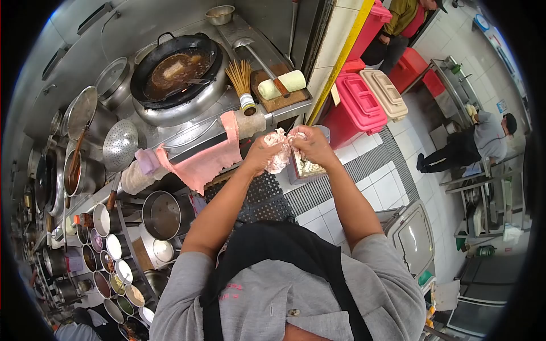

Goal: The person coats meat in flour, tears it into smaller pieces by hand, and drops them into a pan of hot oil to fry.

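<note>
My left hand [263,153] is closed around a crumpled, pale pink-and-white piece of what looks like floured raw meat [277,162]. Fingers bent, my right hand [314,146] pinches the same piece at its right side. Below my hands stands a tub [296,177] with whitish, crumbly contents, partly covered by my right hand and forearm. Ahead and to the left, a black wok [142,102] of dark bubbling oil holds a golden piece of food [174,69] and a metal utensil.
Beside the wok are a bamboo brush [240,85], a ladle [259,59] and a rolled cloth [284,85]. A pink cloth [207,162] hangs over the stove edge. Pots and sauce bowls crowd the left; red bins [355,102] and two people [489,136] [406,23] are rightward.
</note>
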A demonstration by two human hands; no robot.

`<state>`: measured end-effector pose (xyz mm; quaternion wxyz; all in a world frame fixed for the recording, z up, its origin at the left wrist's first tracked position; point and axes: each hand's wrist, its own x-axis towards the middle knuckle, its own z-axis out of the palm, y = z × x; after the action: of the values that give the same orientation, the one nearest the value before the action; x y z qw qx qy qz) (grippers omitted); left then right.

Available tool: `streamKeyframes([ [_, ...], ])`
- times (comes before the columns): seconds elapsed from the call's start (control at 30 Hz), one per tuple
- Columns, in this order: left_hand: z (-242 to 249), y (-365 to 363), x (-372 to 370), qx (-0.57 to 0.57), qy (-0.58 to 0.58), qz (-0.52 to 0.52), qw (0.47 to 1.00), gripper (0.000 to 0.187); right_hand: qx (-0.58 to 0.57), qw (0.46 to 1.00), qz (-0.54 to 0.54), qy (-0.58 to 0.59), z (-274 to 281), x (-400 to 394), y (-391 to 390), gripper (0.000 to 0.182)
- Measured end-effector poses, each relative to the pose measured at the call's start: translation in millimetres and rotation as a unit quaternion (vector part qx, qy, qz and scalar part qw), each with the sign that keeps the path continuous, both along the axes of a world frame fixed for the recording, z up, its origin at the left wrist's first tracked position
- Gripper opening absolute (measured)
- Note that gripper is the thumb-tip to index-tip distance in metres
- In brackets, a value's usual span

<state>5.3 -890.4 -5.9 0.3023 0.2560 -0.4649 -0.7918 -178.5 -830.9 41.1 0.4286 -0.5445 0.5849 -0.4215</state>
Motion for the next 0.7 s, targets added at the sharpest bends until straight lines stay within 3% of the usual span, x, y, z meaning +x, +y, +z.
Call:
streamKeyframes([
  [0.07, -3, 1, -2, -0.015, -0.004, 0.008, 1.000, 0.020, -0.084, 0.991, -0.019, 0.101, -9, 5, -1, 0.017],
  [0.27, -10, 1, -5, -0.032, 0.002, 0.033, 0.999, 0.021, -0.196, 0.962, -0.097, 0.166, -21, 23, -6, 0.011],
  [0.37, -14, 1, -5, -0.018, 0.019, 0.030, 0.999, 0.023, -0.152, 0.961, -0.144, 0.178, -26, 24, -12, 0.010],
  [0.43, -1, 8, -4, 0.029, 0.050, 0.036, 0.998, 0.024, -0.022, 0.988, -0.136, -0.068, -33, 20, -16, 0.013],
  [0.47, 4, 7, -2, 0.054, 0.054, 0.045, 0.996, 0.021, 0.044, 0.972, -0.129, -0.190, -36, 16, -19, 0.014],
  [0.6, -12, -14, 10, 0.035, 0.027, 0.059, 0.997, 0.012, 0.054, 0.971, -0.020, -0.232, -12, 20, -13, 0.015],
  [0.7, -10, -20, 13, 0.035, 0.011, 0.048, 0.998, 0.012, 0.055, 0.969, -0.014, -0.239, -5, 24, -15, 0.015],
])
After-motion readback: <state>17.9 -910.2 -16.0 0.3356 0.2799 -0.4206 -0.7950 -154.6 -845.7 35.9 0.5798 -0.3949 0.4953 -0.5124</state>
